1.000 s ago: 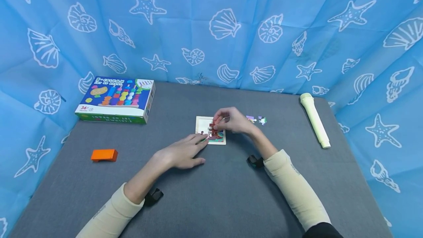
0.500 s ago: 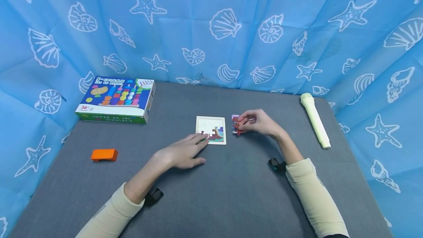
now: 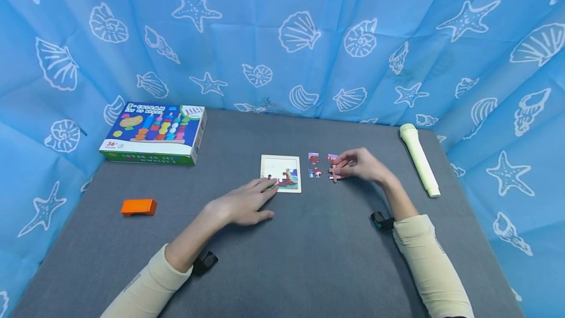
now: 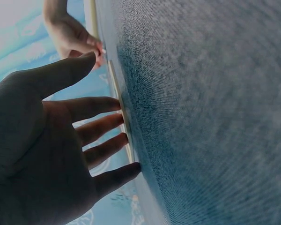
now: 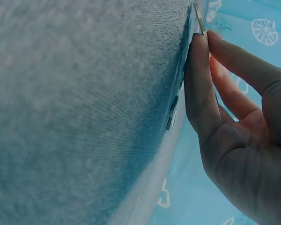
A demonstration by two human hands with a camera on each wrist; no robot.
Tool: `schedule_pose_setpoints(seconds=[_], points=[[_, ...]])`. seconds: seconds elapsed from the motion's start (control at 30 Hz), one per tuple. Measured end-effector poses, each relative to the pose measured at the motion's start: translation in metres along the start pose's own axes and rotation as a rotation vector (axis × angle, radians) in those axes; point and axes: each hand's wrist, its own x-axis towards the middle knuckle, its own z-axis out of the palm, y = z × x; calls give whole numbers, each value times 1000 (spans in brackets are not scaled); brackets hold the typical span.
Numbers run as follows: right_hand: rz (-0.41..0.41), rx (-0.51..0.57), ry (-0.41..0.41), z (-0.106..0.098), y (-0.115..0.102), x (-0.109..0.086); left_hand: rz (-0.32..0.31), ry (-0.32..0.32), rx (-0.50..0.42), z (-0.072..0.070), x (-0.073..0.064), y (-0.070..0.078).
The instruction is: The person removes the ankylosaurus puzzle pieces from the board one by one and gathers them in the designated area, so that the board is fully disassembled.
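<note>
My left hand (image 3: 244, 203) lies with spread, straight fingers, its fingertips on the lower left edge of a small square wooden puzzle tray (image 3: 280, 158). Fitted jigsaw pieces (image 3: 291, 181) cover the tray's lower right; the upper left shows bare pale wood, and the fingers hide part of the bottom. To the tray's right, my right hand (image 3: 361, 166) pinches a reddish-brown jigsaw piece (image 3: 334, 176) between thumb and fingers. The right wrist view shows this puzzle piece (image 5: 200, 19) tilted at the fingertips, close over the table. Loose jigsaw pieces (image 3: 314, 159) lie just left of that hand.
A bead-set box (image 3: 152, 134) sits at the back left, with an orange block (image 3: 139, 207) in front of it. A pale yellow baton-shaped tube (image 3: 420, 161) lies at the far right of the grey table (image 3: 287, 259). A blue shell-print curtain (image 3: 265, 38) hangs behind.
My right hand has moved right from over the tray, past the nearer loose pieces, with a reddish-brown jigsaw piece at its fingertips. The left hand has stayed on the tray.
</note>
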Motion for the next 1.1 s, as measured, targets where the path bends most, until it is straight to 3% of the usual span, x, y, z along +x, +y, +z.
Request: schedule_pose_setpoints(seconds=[0.13,0.67,0.87,1.1], points=[[-7,-10,-19,0,1,0,10,7,1,1,0,-1],[130,114,-13,-3,-3,-2,17,13,3,1,0,-1],[94,196,-38,0,-6,1,12,10,3,1,1,-1],[14,178,-56,13,-16,8,6,11,2,1,0,-2]])
